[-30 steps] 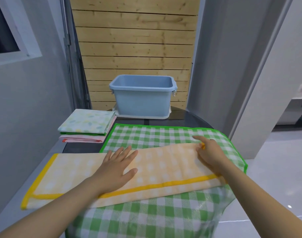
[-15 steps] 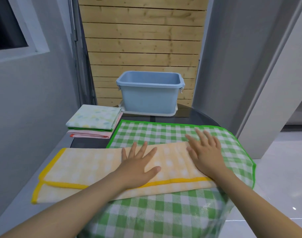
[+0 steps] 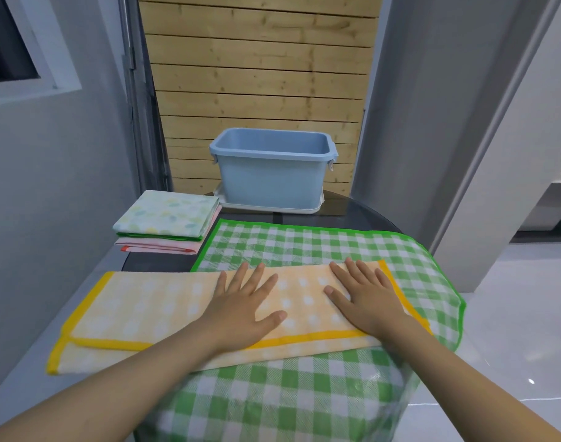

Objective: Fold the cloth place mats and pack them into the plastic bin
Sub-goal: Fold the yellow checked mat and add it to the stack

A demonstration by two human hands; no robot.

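Note:
A yellow checked place mat (image 3: pixel 151 307), folded in half lengthwise, lies across the table in front of me. My left hand (image 3: pixel 244 311) presses flat on its middle with fingers spread. My right hand (image 3: pixel 368 298) lies flat on its right end. Under it spreads a green checked mat (image 3: pixel 304 247), unfolded, draping over the table's near and right edge. The light blue plastic bin (image 3: pixel 272 173) stands open at the back of the table, and I see nothing inside it.
Two folded mats are stacked at the back left, a pale leaf-print one (image 3: pixel 167 215) on a pink one (image 3: pixel 164 247). The bin stands on a white lid or tray (image 3: pixel 269 208). The dark round table (image 3: pixel 362 212) is hemmed by grey walls left and right.
My right hand let go of the pinched corner and flattened onto the mat. Both hands have slid rightward along the folded yellow mat, smoothing it.

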